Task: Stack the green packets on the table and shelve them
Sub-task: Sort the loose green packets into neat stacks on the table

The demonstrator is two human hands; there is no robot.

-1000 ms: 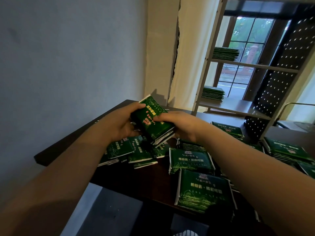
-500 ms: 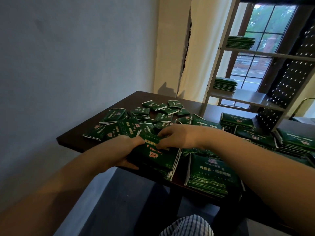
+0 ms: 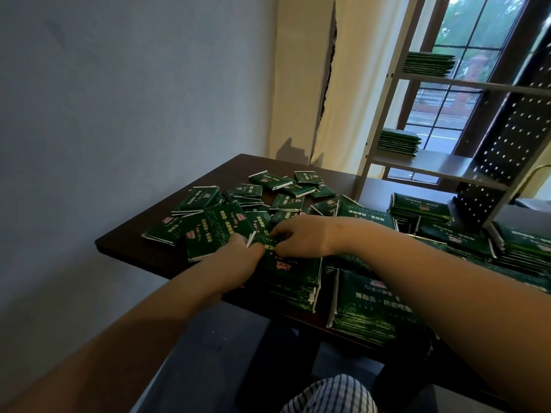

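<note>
From here I see loose green packets [image 3: 208, 228] strewn over the table's [image 3: 226, 174] far left, my left hand [image 3: 238, 260] curled round the side of a packet stack [image 3: 292, 278] at the table's near edge, my right hand [image 3: 304, 236] pinching the stack's top with bent fingers, and a shelf [image 3: 441, 165] beyond the table's far right.

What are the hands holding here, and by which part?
A packet stack resting at the table's near edge. The left hand grips its left side; the right hand pinches its far top edge with curled fingers.
</note>
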